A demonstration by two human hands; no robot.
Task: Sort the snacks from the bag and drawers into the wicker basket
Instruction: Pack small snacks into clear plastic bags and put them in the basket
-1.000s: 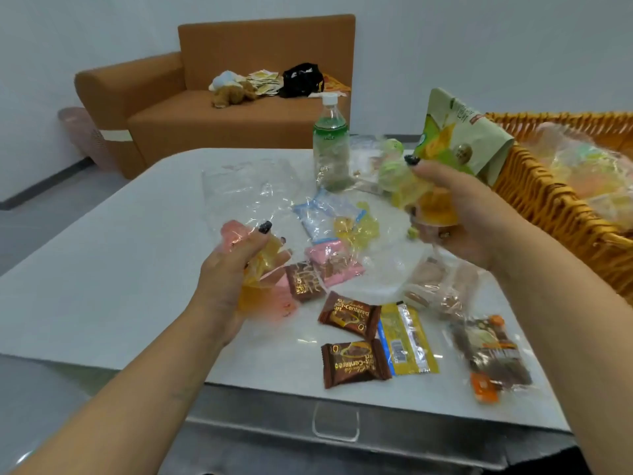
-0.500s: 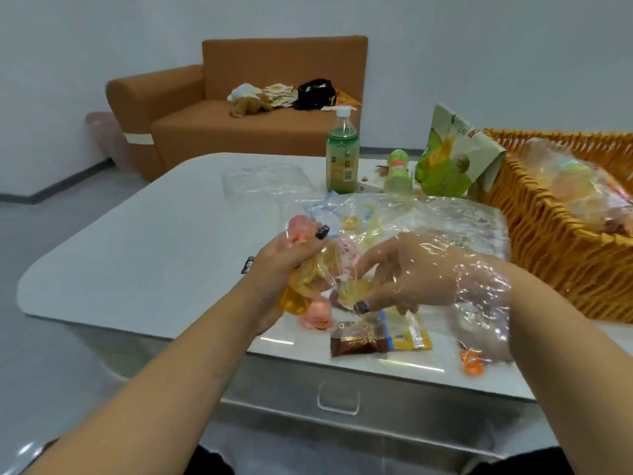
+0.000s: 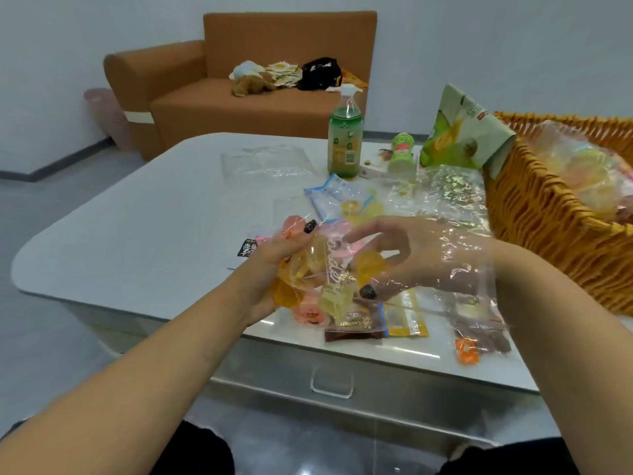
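We look down on a pale grey table (image 3: pixel 130 214) in a plain white room, with an orange sofa (image 3: pixel 239 97) against the far wall carrying a soft toy, some papers and a black bag. At the table's right edge stands the wicker basket (image 3: pixel 548 228), already holding some clear-wrapped sweets, and a green snack pouch (image 3: pixel 459 132) leans against its near corner. Just left of that pouch we see a small green cup (image 3: pixel 402 149) and a tall green bottle (image 3: pixel 345 138). Our left hand (image 3: pixel 274 265) grips the clear bag of jellies (image 3: pixel 318 269) above the near part of the table, thumb pressed over the top and fingers curled beneath a cluster of yellow, orange and pink pieces. Our right hand (image 3: pixel 411 255) is pushed inside the bag's open mouth, the plastic draped over its back and wrist; its fingers are curled with the thumb below, and they seem to close on a yellow jelly (image 3: pixel 370 265), though the film blurs the contact. Below the hands lie a brown chocolate packet (image 3: pixel 352 329), a yellow packet (image 3: pixel 406 317) just beside it, and a clear packet with an orange sweet (image 3: pixel 476 341) farther right. Blue-and-yellow wrapped snacks (image 3: pixel 342 200) and an empty plastic bag (image 3: pixel 267 164) rest nearer the table's middle. A drawer handle (image 3: pixel 331 382) shows in the table's front.
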